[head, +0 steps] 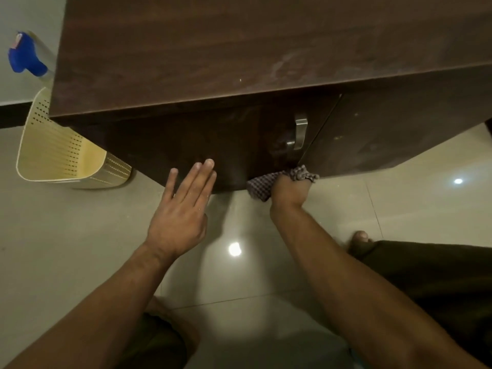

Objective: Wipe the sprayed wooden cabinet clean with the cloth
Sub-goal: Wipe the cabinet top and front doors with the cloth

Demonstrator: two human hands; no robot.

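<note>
The right hand (290, 190) is curled tight around the bunched cloth (259, 186) and presses it to the bottom edge of the cabinet (186, 49), just below the handle (300, 133). Bunching likely gives a firm pad for that low edge. The left hand (181, 209) lies flat, fingers straight and close together, with its fingertips on or just off the door (213, 134) left of the handle. I judge it braces the door so that it does not swing under the rubbing.

The right fingers are hidden behind the hand and cloth, so how much cloth meets the wood cannot be told. The door is dark, and no wet spray can be made out on it. Far left of the handle, a cream basket (61, 155) is partly covered by the cabinet. Above it a blue-topped bottle (25, 54) shows only its head.
</note>
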